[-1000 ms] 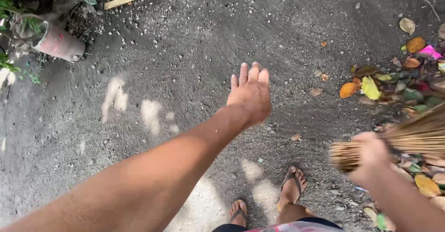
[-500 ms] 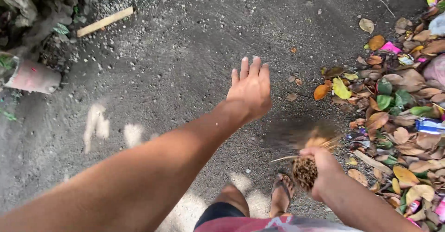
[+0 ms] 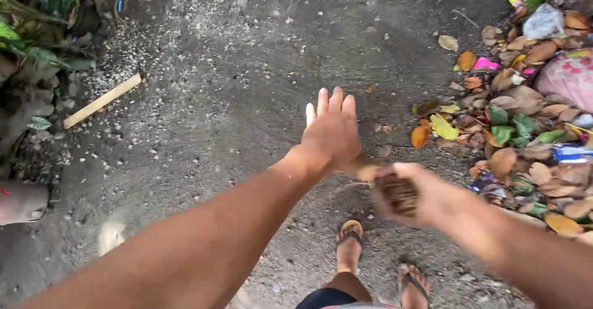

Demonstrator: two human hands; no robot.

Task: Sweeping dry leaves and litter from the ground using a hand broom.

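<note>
A: Sweeping, judging by the bundle of thin brown broom sticks (image 3: pixel 395 191), blurred, clenched at its top end in the right hand (image 3: pixel 411 191).

B: And the left hand (image 3: pixel 332 133)?

A: Empty, fingers spread flat, held out over the dark gritty ground (image 3: pixel 247 86), just left of the broom.

B: Where's the rubbish?

A: Heap of dry orange and green leaves mixed with wrappers (image 3: pixel 519 130) lies to the right of the broom, near it.

B: Risks?

A: A hard stroke could scatter that heap back across the ground, I think. The sandalled feet (image 3: pixel 349 244) stand just below the broom, so a low swing might clip the toes. The grip sits at the very end, so the bundle could slip.
</note>
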